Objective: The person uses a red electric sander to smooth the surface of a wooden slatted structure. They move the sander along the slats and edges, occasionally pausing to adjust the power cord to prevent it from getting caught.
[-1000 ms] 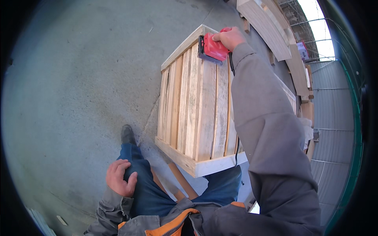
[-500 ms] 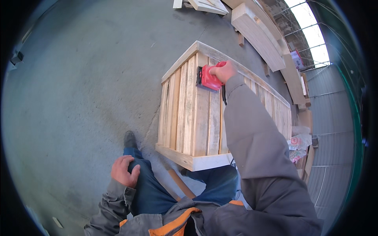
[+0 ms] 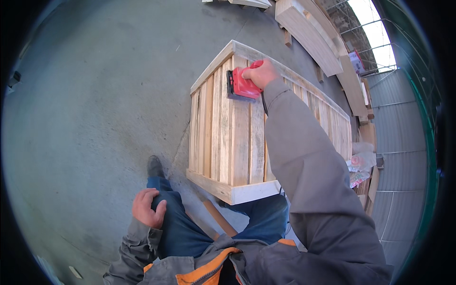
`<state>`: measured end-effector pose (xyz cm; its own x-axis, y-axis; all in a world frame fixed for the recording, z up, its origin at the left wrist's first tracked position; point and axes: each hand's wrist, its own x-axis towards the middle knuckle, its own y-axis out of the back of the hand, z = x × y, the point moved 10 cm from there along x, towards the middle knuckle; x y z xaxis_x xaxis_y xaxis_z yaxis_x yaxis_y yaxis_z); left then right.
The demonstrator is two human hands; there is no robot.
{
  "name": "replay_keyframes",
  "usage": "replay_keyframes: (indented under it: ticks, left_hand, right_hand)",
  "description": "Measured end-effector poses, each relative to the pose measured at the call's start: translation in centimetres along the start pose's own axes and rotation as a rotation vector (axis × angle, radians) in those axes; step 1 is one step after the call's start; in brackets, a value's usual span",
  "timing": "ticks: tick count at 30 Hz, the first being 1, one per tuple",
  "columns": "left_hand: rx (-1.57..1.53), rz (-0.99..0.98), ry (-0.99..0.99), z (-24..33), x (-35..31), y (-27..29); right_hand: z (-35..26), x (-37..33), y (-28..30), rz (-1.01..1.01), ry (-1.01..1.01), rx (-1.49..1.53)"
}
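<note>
My right hand is wrapped round the body of a red power sander with a black base. The sander lies against the upright slats of a large wooden crate, close under its far top rail. A dark cord hangs from the sander beside my sleeve. My left hand rests on my left thigh, thumb apart from the fingers, with nothing in it. My right forearm covers part of the crate's slatted side.
Long pale timber boxes and boards lie at the upper right. Plastic bags sit past the crate's right end, near a corrugated metal wall. A brown bar lies between my legs on the grey concrete floor.
My right hand and the sander have shifted slightly left and up in the picture, and the crate's far corner also appears higher. My left hand has stayed on my thigh.
</note>
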<state>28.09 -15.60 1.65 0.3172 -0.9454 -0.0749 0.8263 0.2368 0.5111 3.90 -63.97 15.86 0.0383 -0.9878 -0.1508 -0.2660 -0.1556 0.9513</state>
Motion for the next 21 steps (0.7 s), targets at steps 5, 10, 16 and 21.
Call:
replay_keyframes:
  ticks: [5, 10, 16, 21]
  left_hand:
    - [0.012, -0.007, -0.021, 0.3, 0.7, 0.0]
    - [-0.025, 0.000, -0.034, 0.0, 0.5, 0.2]
    - [-0.045, -0.016, -0.023, -0.1, 1.0, 0.0]
    - [-0.045, -0.004, -0.002, -0.1, 1.1, 0.2]
  right_hand:
    - [-2.6, 3.0, 0.4, 0.047, -0.011, -0.025]
    - [-1.7, 7.2, 0.6, 0.038, 0.030, 0.010]
    - [-0.1, 9.8, 0.9, 0.018, 0.024, 0.060]
    - [-1.1, 8.7, 1.0, 0.027, 0.006, -0.001]
